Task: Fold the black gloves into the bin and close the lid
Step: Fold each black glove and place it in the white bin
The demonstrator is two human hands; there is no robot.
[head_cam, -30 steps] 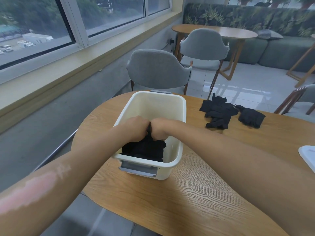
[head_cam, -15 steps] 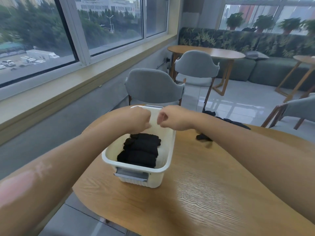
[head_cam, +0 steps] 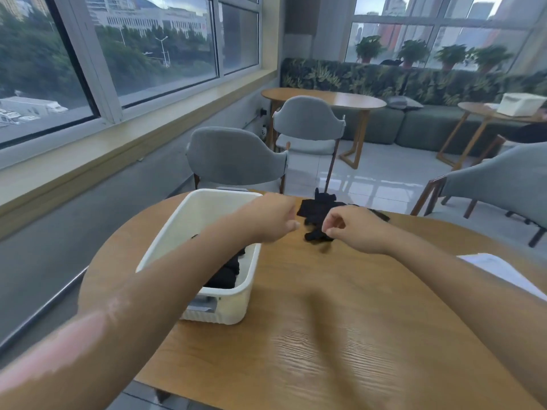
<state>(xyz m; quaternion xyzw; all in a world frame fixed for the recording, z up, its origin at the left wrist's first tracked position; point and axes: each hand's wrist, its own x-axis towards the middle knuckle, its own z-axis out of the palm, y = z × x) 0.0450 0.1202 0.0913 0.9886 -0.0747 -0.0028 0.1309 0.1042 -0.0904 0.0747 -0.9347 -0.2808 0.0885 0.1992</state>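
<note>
The table (head_cam: 340, 335) runs from the near edge outward, its wood bare in front of the arms. On its left part stands the white bin (head_cam: 236, 309), open on top, its long side running away from the viewer and its left wall close to the table's curved left edge. Folded black gloves (head_cam: 228, 272) lie in the near end of the bin, partly hidden by the left forearm that crosses above it; the far end shows bare white floor. A grey handle piece sits on the bin's near wall.

At the right edge of the table lies a flat white piece, probably the lid (head_cam: 497, 273), only partly in view.

Past the bin, the left hand (head_cam: 272, 221) hangs over the table with fingers curled into a loose fist, holding nothing. The right hand (head_cam: 352, 229) is just beside it, fingers curled, thumb and forefinger tips near each other; whether they pinch cloth I cannot tell. Right behind both hands lies the loose pile of gloves (head_cam: 319, 211), near the table's far edge.

Half a second ago both fists were above the bin's far rim; now they have moved right and outward to the pile, and more of the room shows.

Beyond the table stand a grey chair (head_cam: 236, 155), a second chair and another table.
</note>
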